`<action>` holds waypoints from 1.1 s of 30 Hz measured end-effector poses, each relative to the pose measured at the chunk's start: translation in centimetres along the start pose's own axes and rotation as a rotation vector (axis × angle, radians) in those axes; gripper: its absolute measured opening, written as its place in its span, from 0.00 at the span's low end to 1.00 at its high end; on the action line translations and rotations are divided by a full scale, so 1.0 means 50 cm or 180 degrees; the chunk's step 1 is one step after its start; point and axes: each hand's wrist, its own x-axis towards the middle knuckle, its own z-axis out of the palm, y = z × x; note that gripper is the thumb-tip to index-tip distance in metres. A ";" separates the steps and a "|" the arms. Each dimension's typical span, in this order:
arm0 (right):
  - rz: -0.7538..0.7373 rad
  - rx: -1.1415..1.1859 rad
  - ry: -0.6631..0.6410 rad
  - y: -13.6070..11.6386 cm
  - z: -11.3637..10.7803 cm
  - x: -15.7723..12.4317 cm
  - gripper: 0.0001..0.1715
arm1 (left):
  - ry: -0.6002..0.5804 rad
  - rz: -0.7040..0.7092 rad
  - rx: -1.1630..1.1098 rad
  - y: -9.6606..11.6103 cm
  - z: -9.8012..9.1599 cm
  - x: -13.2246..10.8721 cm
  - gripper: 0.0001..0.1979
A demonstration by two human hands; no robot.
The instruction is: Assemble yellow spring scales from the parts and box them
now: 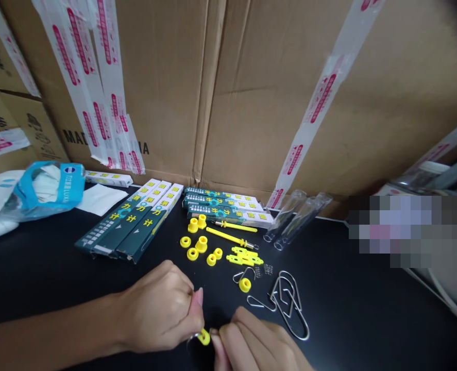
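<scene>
My left hand (162, 304) is closed in a pinch at the front of the black table. By its thumb and fingers pokes out the end of a small yellow plastic piece (204, 337) with a hole, and a thin wire loop (191, 339) curves beside it. Just to the right, my right hand (257, 340) has its fingers bent and pressed together; what lies in them is hidden. Nearest beyond the hands are a yellow cap (244, 285), a bent wire hook (238, 276), small springs (268, 269) and large wire hooks (288, 296).
Behind lie yellow rings (192, 253), flat yellow strips (243, 259), yellow rods (228, 237) and clear tubes (284, 219). Green-white boxes (135, 226) stand further back, before a large cardboard box (166, 77). A blue tissue pack (50, 185) is at left; a blurred-out area covers the right.
</scene>
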 end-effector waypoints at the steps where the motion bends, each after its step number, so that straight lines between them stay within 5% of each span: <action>1: -0.0010 0.0015 -0.0048 0.000 0.000 -0.003 0.28 | -0.0003 0.0007 0.0018 0.001 -0.002 0.002 0.35; 25: -0.0180 -0.0144 -0.0003 0.002 -0.002 0.012 0.32 | -0.0088 0.0009 -0.0113 0.007 -0.019 0.025 0.34; 33: -0.0334 0.0093 -0.0468 0.011 -0.012 0.008 0.35 | -0.0016 -0.0091 -0.0105 -0.001 0.000 0.006 0.34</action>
